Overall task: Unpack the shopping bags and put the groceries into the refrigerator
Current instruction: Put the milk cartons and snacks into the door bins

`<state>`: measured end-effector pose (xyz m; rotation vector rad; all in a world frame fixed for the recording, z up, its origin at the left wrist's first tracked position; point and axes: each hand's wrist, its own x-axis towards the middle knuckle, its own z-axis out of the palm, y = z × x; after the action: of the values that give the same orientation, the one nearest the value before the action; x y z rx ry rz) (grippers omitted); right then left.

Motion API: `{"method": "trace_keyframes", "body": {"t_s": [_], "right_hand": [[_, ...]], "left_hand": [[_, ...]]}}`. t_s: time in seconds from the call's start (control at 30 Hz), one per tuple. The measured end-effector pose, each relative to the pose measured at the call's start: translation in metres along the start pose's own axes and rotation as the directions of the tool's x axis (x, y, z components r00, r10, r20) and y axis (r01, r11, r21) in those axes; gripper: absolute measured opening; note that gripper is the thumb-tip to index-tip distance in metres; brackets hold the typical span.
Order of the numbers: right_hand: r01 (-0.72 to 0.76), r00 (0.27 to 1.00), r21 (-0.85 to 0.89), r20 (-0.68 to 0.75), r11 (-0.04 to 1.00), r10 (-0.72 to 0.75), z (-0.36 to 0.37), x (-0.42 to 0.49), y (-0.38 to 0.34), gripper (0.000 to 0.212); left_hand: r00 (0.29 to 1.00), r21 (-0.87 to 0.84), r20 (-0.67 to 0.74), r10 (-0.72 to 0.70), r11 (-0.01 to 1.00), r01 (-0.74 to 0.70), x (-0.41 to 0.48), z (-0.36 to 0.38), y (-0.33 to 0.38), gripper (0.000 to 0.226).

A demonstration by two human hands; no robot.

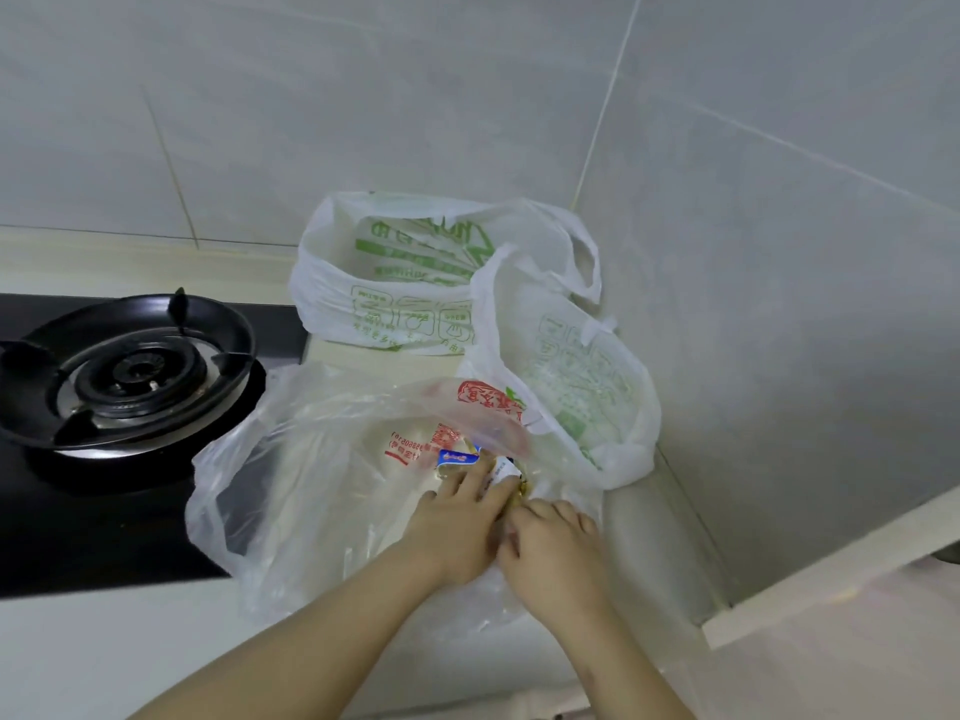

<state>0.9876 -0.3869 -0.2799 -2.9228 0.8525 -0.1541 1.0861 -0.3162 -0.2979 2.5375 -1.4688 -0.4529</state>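
The pale surface (104, 657) carries a black stove (124, 376) at 9 o'clock. A white back bag (415, 283) stands at 12 and a right bag (582, 387) at 2 o'clock, both green-printed, contents hidden. The clear bag (311, 485) slumps at centre, its groceries blurred behind film. The left hand (457, 527) lies in its mouth, grip spread, fingers reaching a blue-white packet (457, 458). The right hand (556, 553), just beside at 3 o'clock, curls; fingertips buried, its grip cannot be told.

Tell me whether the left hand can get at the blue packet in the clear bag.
Probably yes. The left hand is in the mouth of the clear bag, fingertips next to the blue packet, with no plastic seemingly between them. The right hand sits beside it, not across.
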Motion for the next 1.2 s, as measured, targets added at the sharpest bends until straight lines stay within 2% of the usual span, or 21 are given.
{"method": "trace_keyframes", "body": {"t_s": [0.07,0.2,0.33,0.4,0.5,0.67,0.73,0.9,1.03,1.13,1.2], "right_hand": [[0.018,0.999,0.002,-0.035,1.0,-0.018,-0.001,0.002,0.004,0.006],[0.024,0.996,0.009,0.091,1.0,-0.024,-0.001,0.005,0.018,0.027],[0.009,0.996,0.034,0.087,0.999,-0.012,-0.002,0.007,0.026,0.023],[0.0,0.995,0.044,0.096,0.999,-0.004,-0.003,0.007,0.029,0.014],[0.005,0.996,0.057,0.092,0.998,-0.01,-0.003,0.006,0.029,0.006],[0.048,0.996,0.016,0.074,0.999,-0.049,-0.001,0.01,0.023,0.025],[0.049,0.995,0.012,0.087,0.999,-0.05,0.0,0.012,0.023,0.026],[0.043,0.994,0.013,0.096,0.999,-0.044,0.004,0.012,0.02,0.027],[0.064,0.994,0.007,0.084,0.998,-0.065,0.001,0.015,0.014,0.026],[0.064,0.997,-0.011,0.043,0.998,-0.064,0.0,0.016,0.01,0.022],[0.11,0.993,0.031,-0.049,0.993,-0.108,0.0,0.017,0.004,0.016]], "left_hand": [[0.997,0.077,0.082,-0.001,0.997,-0.005,0.006,0.0,0.001,0.061],[0.992,0.252,0.118,0.044,0.965,-0.073,0.02,-0.005,0.008,0.061],[0.996,0.226,0.042,0.083,0.97,-0.09,0.021,-0.006,0.017,0.057],[0.994,0.257,-0.035,0.105,0.962,-0.092,0.019,-0.005,0.018,0.052],[0.991,0.318,-0.065,0.118,0.944,-0.092,0.016,-0.007,0.02,0.044],[0.997,0.363,-0.017,0.072,0.93,-0.061,0.011,-0.013,0.014,0.052],[0.999,0.363,0.005,0.051,0.93,-0.049,0.006,-0.016,0.007,0.046],[0.96,0.191,0.277,-0.04,0.981,-0.014,-0.009,-0.047,-0.01,0.055],[0.922,0.3,0.386,-0.025,0.949,-0.1,-0.034,-0.085,-0.009,0.049],[0.88,0.121,0.474,0.032,0.987,-0.102,-0.059,-0.117,-0.01,0.048],[0.905,-0.064,0.417,0.084,0.996,-0.063,-0.071,-0.135,-0.017,0.04]]}}
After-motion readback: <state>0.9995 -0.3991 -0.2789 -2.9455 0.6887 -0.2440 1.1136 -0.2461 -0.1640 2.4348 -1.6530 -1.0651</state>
